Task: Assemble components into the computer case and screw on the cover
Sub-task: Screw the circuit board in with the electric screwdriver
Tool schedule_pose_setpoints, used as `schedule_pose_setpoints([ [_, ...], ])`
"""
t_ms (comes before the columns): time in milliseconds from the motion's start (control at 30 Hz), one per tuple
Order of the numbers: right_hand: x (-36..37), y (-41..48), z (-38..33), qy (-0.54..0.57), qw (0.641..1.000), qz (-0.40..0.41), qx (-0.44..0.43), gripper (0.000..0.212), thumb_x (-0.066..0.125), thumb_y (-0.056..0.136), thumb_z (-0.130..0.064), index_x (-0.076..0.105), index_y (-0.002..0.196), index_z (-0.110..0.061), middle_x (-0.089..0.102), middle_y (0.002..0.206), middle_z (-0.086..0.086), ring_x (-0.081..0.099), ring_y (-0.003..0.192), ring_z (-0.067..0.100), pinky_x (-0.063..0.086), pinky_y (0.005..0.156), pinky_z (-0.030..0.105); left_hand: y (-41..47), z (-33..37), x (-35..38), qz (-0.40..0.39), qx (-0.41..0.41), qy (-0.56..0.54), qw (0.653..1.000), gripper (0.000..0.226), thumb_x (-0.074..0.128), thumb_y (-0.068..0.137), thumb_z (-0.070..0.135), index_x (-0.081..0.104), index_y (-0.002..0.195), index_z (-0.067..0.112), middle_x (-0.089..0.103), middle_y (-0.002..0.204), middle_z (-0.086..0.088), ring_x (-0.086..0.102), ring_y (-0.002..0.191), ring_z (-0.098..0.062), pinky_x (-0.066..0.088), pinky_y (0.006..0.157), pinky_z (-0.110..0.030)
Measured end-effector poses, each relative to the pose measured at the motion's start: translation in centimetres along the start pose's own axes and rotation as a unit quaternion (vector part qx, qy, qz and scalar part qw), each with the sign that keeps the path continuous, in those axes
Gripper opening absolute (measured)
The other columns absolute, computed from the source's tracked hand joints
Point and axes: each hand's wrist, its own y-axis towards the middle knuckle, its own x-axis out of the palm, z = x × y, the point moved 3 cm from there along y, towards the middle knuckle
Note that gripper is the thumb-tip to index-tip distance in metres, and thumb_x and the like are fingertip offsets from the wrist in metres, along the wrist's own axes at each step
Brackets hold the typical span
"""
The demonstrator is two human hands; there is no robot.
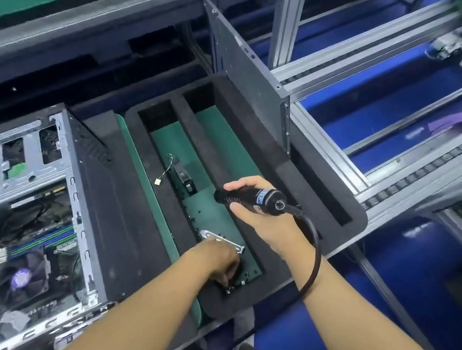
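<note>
Right hand (261,223) grips electric screwdriver (251,198) above foam tray (276,152). Left hand (219,258) fingers curl down among screws (242,282) at tray's near end; can't tell if holding one.

At the right of the frame we see aluminium rack rails (354,54) crossing above a blue surface (386,82), where a purple cloth (448,122) lies. A roller track (424,165) runs just beside the black foam tray (296,173) at centre, its slots floored with green mat (219,135).
</note>
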Motion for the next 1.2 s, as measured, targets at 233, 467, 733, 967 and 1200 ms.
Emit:
schedule_pose_setpoints([
  [233,-0.5,0.3,1.5,-0.012,1.000,-0.002,0.014,0.031,0.070,0.088,0.003,0.068,0.114,-0.015,0.070,0.120,0.002,0.066,0.116,0.028,0.052,0.103,0.045,2.2,1.6,1.6,-0.113,0.027,0.027,0.993,0.027,0.058,0.090,0.003,0.072,0.112,0.009,0.069,0.113,-0.007,0.051,0.081,-0.019,0.039,0.055,-0.025],
  [467,-0.6,0.4,1.6,-0.008,1.000,-0.002,0.011,0.031,0.070,0.089,0.003,0.067,0.114,-0.014,0.070,0.120,0.001,0.065,0.117,0.026,0.052,0.103,0.038,3.0,0.5,2.0,-0.025,-0.069,-0.023,0.997,0.038,0.056,0.086,-0.002,0.057,0.125,0.002,0.058,0.130,-0.014,0.059,0.115,-0.035,0.052,0.084,-0.041],
  [733,0.3,0.6,1.4,0.020,1.000,0.003,0.007,0.035,0.069,0.090,0.003,0.068,0.113,-0.023,0.069,0.123,0.005,0.064,0.121,0.030,0.049,0.107,0.052,2.5,-1.2,-0.2,-0.006,-0.006,-0.078,0.997,0.038,0.050,0.086,-0.001,0.074,0.104,0.023,0.067,0.113,-0.002,0.062,0.099,-0.023,0.047,0.076,-0.032],
  [967,0.4,0.0,1.7,0.015,1.000,-0.004,0.024,0.033,0.070,0.088,0.000,0.068,0.111,-0.023,0.069,0.122,0.005,0.065,0.118,0.028,0.050,0.106,0.047,3.6,1.5,2.3,-0.125,0.041,0.034,0.991,0.034,0.053,0.092,0.001,0.069,0.118,0.017,0.065,0.122,-0.004,0.061,0.106,-0.027,0.039,0.073,-0.027],
  [1200,0.0,-0.5,1.8,0.020,0.999,-0.002,0.027,0.034,0.069,0.090,0.004,0.067,0.113,-0.021,0.069,0.123,0.006,0.065,0.119,0.029,0.050,0.106,0.047,3.5,0.0,1.0,0.023,-0.058,-0.036,0.997,0.032,0.052,0.091,0.007,0.059,0.121,0.004,0.060,0.126,-0.016,0.060,0.112,-0.033,0.049,0.085,-0.036],
])
